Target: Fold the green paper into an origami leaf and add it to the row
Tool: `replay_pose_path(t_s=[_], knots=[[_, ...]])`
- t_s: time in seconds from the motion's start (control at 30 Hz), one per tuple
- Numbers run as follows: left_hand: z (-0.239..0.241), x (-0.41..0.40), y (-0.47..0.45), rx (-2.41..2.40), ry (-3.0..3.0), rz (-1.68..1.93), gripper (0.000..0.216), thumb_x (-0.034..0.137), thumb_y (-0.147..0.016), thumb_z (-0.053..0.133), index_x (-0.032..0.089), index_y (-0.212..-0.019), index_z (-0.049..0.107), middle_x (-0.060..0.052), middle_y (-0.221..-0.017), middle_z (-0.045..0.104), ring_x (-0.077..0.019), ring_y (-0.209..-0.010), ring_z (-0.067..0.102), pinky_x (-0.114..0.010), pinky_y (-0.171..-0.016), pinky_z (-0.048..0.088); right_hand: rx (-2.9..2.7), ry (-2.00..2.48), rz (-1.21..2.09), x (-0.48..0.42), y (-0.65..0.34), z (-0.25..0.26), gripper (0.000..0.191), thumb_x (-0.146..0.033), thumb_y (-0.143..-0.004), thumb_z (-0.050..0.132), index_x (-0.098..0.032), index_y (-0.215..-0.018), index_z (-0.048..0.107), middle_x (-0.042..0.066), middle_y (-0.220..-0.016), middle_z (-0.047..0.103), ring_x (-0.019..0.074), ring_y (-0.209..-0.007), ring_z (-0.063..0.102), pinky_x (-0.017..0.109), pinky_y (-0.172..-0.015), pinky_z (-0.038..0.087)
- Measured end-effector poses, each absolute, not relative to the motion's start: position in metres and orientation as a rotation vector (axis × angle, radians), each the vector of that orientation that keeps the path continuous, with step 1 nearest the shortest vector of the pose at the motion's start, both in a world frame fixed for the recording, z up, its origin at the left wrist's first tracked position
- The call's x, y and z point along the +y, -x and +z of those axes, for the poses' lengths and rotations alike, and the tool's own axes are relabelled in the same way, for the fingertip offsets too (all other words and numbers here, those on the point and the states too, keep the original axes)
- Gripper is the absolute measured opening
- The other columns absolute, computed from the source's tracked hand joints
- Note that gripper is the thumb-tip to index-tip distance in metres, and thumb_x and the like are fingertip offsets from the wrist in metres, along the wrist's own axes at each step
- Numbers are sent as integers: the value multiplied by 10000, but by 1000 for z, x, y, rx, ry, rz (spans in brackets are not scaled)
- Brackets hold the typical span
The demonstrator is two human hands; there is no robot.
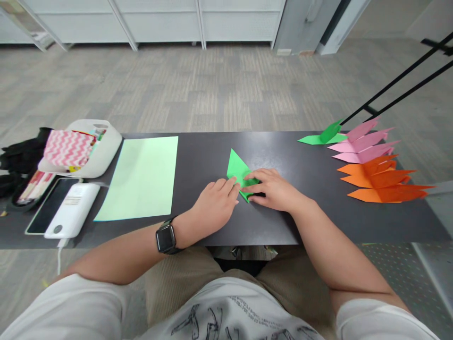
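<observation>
A piece of bright green folded paper [236,164] lies on the dark table in front of me, one pointed end aimed away from me. My left hand [218,202] has its fingers close together, with the tips gripping the paper's near left edge. From the other side, my right hand [272,190] holds the paper between curled fingers and thumb. Both hands cover part of the near end, so the folds there are partly hidden. To their left lies a stack or sheet of pale green paper [141,177].
Folded paper cranes stand along the right side: a green one [327,134], pink ones [361,144] and orange ones [382,182]. At the left are a white basket [109,146], a phone [46,215] and a white power bank [72,210] with a cable.
</observation>
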State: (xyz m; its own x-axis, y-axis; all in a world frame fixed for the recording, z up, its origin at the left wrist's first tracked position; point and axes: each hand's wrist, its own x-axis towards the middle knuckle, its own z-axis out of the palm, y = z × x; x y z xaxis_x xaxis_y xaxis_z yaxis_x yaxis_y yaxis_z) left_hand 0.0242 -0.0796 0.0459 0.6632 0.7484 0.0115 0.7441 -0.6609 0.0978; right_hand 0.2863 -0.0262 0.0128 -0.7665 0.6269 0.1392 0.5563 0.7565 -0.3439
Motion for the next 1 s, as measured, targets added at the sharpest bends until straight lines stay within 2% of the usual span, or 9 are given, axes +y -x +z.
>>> replay_pose_path(t_s=[0.1, 0.4, 0.57, 0.87, 1.0], knots=[[36, -81, -22, 1333, -2767, 62, 465, 371, -1088, 542, 175, -1503, 619, -227, -1599, 574, -399, -1227, 640, -552, -928, 552, -2701, 930, 416, -27, -287, 12, 307, -330, -973, 778, -374, -1274, 816, 88, -1408, 702, 331, -1286, 642, 526, -1047, 468], [27, -79, -14, 1345, -2764, 53, 537, 512, -1099, 530, 200, -1529, 605, -155, -1656, 551, -377, -1215, 624, -526, -923, 534, -2686, 940, 461, -28, -285, 20, 293, -360, -1012, 726, -351, -1294, 806, 99, -1406, 710, 327, -1288, 650, 541, -1075, 478], [26, -80, -12, 1351, -2729, 68, 546, 532, -1083, 564, 238, -1540, 609, -145, -1662, 547, -376, -1201, 627, -525, -924, 529, -2658, 988, 496, -30, -280, 24, 396, -455, -1033, 692, -333, -1404, 755, 124, -1394, 704, 349, -1298, 626, 561, -1084, 475], [28, -79, -11, 1371, -2726, 24, 571, 561, -1099, 533, 239, -1565, 606, -119, -1689, 521, -354, -1233, 613, -505, -982, 522, -2634, 1034, 437, -30, -273, 19, 368, -434, -1004, 734, -305, -1344, 793, 131, -1313, 716, 342, -1224, 633, 550, -1062, 483], [32, -81, -13, 1392, -2735, -44, 607, 577, -1106, 510, 220, -1590, 591, -138, -1728, 463, -352, -1262, 596, -501, -992, 521, -2639, 1020, 404, -30, -273, 18, 367, -443, -1007, 736, -274, -1327, 794, 132, -1310, 710, 332, -1228, 632, 529, -1053, 480]])
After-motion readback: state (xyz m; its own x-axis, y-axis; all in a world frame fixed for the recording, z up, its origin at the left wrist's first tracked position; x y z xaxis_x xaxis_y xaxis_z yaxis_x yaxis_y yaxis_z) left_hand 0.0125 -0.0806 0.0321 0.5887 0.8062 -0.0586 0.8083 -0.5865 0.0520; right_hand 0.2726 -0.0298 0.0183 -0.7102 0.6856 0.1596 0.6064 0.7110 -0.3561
